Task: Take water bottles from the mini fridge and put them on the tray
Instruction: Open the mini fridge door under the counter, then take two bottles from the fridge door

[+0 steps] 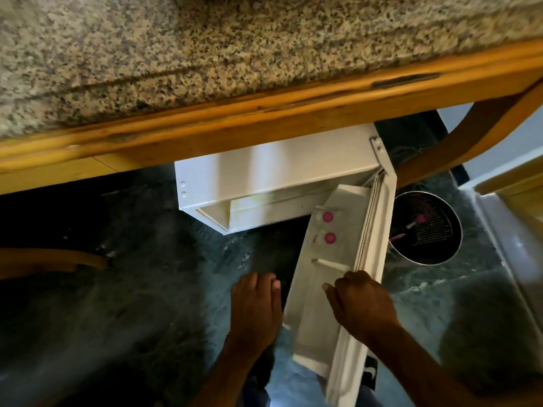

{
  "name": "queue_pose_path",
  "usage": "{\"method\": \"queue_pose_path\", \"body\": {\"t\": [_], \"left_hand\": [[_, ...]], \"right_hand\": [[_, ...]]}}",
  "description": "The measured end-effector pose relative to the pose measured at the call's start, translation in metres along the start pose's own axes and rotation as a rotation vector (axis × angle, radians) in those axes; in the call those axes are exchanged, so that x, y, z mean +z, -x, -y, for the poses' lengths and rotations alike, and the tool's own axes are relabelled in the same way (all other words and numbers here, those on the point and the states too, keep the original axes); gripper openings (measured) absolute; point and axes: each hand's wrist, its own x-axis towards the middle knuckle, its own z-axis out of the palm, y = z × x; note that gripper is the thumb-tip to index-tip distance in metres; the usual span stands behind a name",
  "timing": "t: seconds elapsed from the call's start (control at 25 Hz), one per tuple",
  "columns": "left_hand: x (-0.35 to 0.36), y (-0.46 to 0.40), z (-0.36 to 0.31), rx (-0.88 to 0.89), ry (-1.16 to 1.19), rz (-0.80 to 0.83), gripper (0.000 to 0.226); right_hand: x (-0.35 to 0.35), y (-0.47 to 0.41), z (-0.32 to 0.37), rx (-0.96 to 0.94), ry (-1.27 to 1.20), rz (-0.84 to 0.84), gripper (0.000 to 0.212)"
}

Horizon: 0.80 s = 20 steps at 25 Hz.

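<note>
A white mini fridge [264, 171] stands under the granite counter with its door [332, 289] swung open toward me. Two water bottles with pink caps stand in the door shelf, one [327, 217] behind the other [330, 238]. My right hand [361, 306] rests on the door's top edge, fingers curled over it. My left hand [255, 306] hangs just left of the door, fingers loosely bent, holding nothing. No tray is in view.
A speckled granite counter [205, 48] with a wooden edge [264, 118] overhangs the fridge. A round metal mesh bin [426, 227] stands on the dark floor right of the door. A curved wooden chair part [53, 258] is at the left.
</note>
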Motion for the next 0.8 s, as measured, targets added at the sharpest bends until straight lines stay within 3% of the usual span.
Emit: {"method": "queue_pose_path", "body": {"t": [0.12,0.28,0.4,0.56,0.68,0.8], "left_hand": [[0.016,-0.03,-0.004,0.061,-0.023,0.046,0.027],[0.043,-0.086,-0.023,0.218,-0.109,0.203,0.029],[0.072,-0.132,-0.051,0.454,-0.174,0.34,0.027],[0.118,-0.172,-0.076,0.71,-0.228,0.476,0.049],[0.149,-0.181,-0.08,0.798,-0.301,0.613,0.057],[0.166,-0.178,-0.085,0.715,-0.271,0.682,0.047]], "right_hand": [[0.005,0.01,-0.014,0.215,-0.142,0.003,0.029],[0.016,0.001,-0.022,0.389,-0.444,-0.181,0.01],[0.029,-0.008,-0.037,0.533,-0.596,-0.161,0.022],[0.044,-0.031,-0.051,0.685,-0.724,-0.066,0.039],[0.054,-0.056,-0.053,0.785,-0.853,-0.056,0.043],[0.06,-0.084,-0.051,0.763,-0.693,-0.161,0.044]]}}
